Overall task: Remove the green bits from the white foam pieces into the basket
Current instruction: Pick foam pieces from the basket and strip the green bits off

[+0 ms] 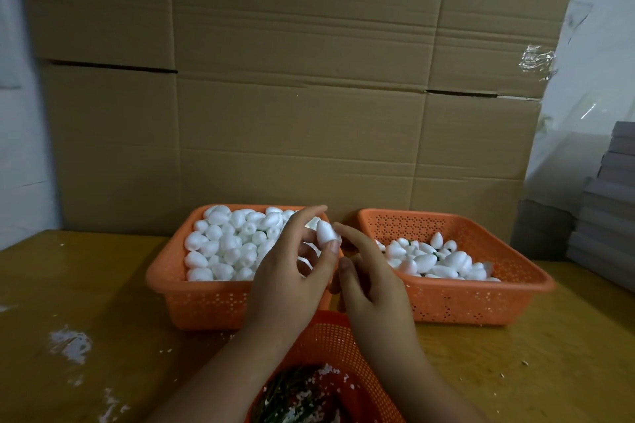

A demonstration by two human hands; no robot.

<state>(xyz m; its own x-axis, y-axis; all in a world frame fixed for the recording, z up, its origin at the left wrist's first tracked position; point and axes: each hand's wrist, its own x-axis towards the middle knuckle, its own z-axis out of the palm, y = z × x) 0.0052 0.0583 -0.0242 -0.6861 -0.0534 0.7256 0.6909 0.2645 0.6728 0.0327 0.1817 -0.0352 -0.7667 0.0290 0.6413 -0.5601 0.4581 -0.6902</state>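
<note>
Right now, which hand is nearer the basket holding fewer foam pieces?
Right. The right hand overlaps the near-left corner of that basket; the left hand is in front of the fuller basket.

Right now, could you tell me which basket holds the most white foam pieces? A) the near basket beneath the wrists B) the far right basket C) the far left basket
C: the far left basket is heaped nearly to its rim with white foam pieces, while the far right basket holds a much thinner pile, and the near basket holds mostly dark green bits.

Two orange trays (206, 299) flank the hands (330, 278), a basket (330, 336) beneath. Bare surface (86, 302) lies open outward; a cardboard wall (292, 113) blocks beyond.
</note>
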